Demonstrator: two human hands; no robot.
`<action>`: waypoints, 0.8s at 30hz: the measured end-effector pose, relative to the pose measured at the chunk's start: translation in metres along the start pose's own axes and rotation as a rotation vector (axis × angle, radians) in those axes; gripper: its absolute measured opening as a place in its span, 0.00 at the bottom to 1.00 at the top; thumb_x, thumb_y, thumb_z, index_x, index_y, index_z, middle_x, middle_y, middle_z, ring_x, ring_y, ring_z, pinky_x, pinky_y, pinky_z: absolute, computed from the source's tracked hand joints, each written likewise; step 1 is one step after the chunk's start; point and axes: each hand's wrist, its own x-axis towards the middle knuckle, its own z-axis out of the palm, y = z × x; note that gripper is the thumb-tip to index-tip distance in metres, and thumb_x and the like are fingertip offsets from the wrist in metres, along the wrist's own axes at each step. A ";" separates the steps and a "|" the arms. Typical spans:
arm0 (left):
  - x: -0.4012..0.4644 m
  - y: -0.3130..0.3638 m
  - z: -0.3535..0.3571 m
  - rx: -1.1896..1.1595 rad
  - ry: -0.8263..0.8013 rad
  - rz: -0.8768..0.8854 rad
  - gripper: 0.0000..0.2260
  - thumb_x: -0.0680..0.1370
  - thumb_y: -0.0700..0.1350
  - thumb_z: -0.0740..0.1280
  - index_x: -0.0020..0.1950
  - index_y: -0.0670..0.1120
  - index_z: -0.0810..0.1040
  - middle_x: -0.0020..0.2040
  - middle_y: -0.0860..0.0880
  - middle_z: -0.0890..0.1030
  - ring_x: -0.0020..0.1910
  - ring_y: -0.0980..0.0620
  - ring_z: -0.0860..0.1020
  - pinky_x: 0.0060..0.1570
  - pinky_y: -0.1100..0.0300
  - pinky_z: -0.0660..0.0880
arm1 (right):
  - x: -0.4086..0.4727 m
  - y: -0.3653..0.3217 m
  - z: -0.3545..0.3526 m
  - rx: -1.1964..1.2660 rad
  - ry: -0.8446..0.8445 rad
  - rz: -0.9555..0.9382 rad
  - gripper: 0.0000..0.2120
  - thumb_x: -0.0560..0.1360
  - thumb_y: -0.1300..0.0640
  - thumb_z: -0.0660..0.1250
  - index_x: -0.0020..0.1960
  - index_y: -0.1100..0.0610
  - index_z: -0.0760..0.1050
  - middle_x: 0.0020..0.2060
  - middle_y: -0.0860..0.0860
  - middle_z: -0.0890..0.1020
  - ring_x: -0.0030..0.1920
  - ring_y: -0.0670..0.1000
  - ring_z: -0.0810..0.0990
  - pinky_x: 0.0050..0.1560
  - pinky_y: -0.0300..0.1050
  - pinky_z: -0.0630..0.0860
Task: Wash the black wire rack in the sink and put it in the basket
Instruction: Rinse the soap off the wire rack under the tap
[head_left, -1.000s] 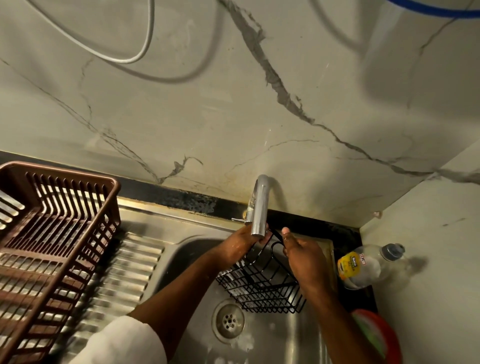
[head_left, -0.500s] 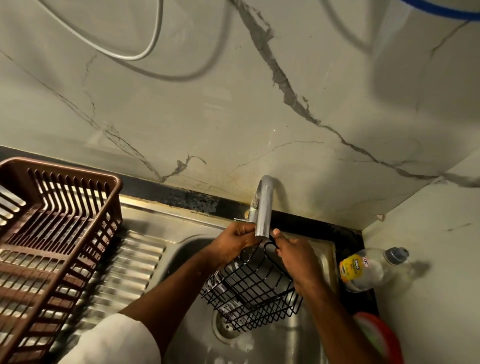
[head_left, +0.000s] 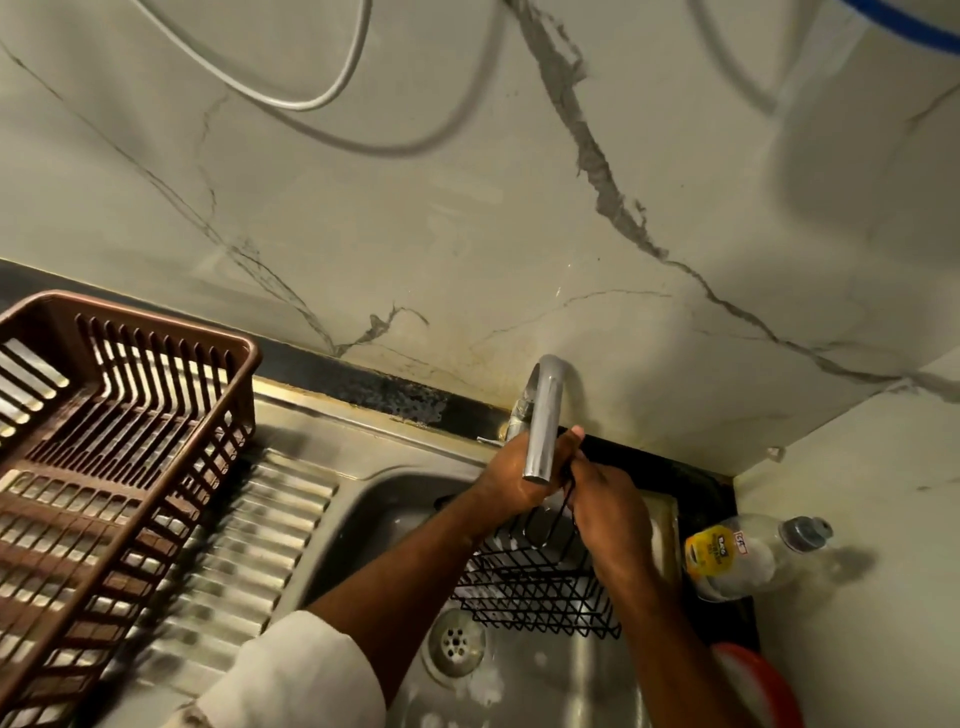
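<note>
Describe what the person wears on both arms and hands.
The left arm has a white sleeve bunched above the elbow, forearm bare below it. The right arm shows no sleeve in view. The left hand and right hand are bare: no gloves, rings, watch or bracelet visible.

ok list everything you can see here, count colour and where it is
wire rack: 1, black, in the sink under the tap, held at its top
basket: 1, brown, on the draining board at left
sink: 1, steel, centre
tap: 1, chrome, at the back of the sink
bottle: 1, clear with yellow label, lying right of the sink
red item: 1, lower right, partly hidden
cable: 1, white, on the wall
left hand: grips the rack's top
right hand: grips the rack's top
</note>
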 end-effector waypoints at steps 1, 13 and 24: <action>-0.002 0.000 0.001 -0.007 -0.001 -0.006 0.22 0.78 0.66 0.65 0.33 0.52 0.75 0.29 0.50 0.75 0.30 0.48 0.75 0.37 0.51 0.73 | -0.002 0.001 -0.001 0.043 -0.008 -0.009 0.25 0.78 0.36 0.57 0.36 0.50 0.81 0.31 0.49 0.82 0.40 0.54 0.81 0.47 0.56 0.75; -0.036 -0.028 -0.033 0.286 -0.187 -0.079 0.19 0.81 0.67 0.53 0.65 0.60 0.74 0.62 0.49 0.76 0.64 0.45 0.74 0.68 0.41 0.72 | -0.005 0.004 -0.012 0.043 0.052 -0.162 0.19 0.78 0.42 0.66 0.32 0.51 0.75 0.21 0.49 0.71 0.26 0.50 0.70 0.34 0.50 0.69; -0.054 -0.013 -0.023 0.214 -0.152 0.114 0.19 0.85 0.62 0.54 0.75 0.60 0.68 0.67 0.53 0.75 0.62 0.55 0.76 0.61 0.58 0.77 | -0.006 -0.010 -0.015 0.082 0.039 -0.085 0.17 0.80 0.48 0.66 0.34 0.52 0.80 0.31 0.50 0.83 0.36 0.51 0.82 0.44 0.54 0.80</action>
